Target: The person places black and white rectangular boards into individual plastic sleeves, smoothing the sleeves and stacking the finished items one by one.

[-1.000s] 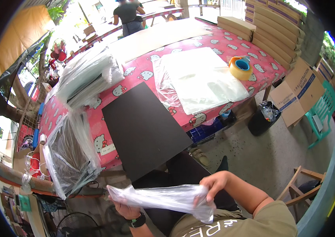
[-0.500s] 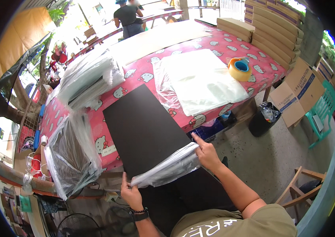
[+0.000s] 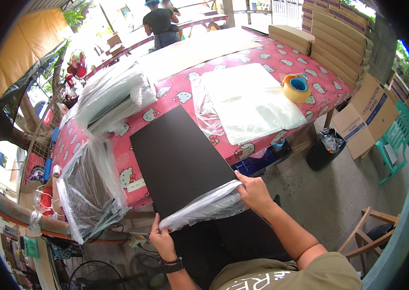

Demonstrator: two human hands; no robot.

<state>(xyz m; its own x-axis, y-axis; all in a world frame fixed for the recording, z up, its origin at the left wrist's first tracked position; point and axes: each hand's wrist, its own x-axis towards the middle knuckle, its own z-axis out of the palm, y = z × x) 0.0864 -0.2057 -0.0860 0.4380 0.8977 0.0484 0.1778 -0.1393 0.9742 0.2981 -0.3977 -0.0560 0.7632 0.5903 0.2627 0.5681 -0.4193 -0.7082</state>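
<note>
A black board (image 3: pixel 183 154) lies across the near edge of the pink table, its near end inside a clear plastic bag (image 3: pixel 204 209). At the bag's left corner my left hand (image 3: pixel 162 238) grips the bunched plastic, thumb and fingers closed beside the board. My right hand (image 3: pixel 253 192) pinches the bag's right corner, its index finger along the board's right edge. The bag's mouth is gathered in folds between both hands. To the left lies a plastic-wrapped dark stack (image 3: pixel 91 188), overhanging the table edge.
White plastic sheets (image 3: pixel 253 104) and tape rolls (image 3: pixel 296 88) lie on the patterned table (image 3: pixel 180 96). A pile of plastic-wrapped packs (image 3: pixel 112 99) is at left, cardboard packs (image 3: pixel 339 48) at far right. A black bin (image 3: pixel 325 150) and green chair (image 3: pixel 395 140) stand right. Two people (image 3: pixel 161 24) are beyond.
My right index finger has come down from pointing outward to lie against the board's edge. The fingers of my left hand have drawn in on the plastic. The view has shifted slightly.
</note>
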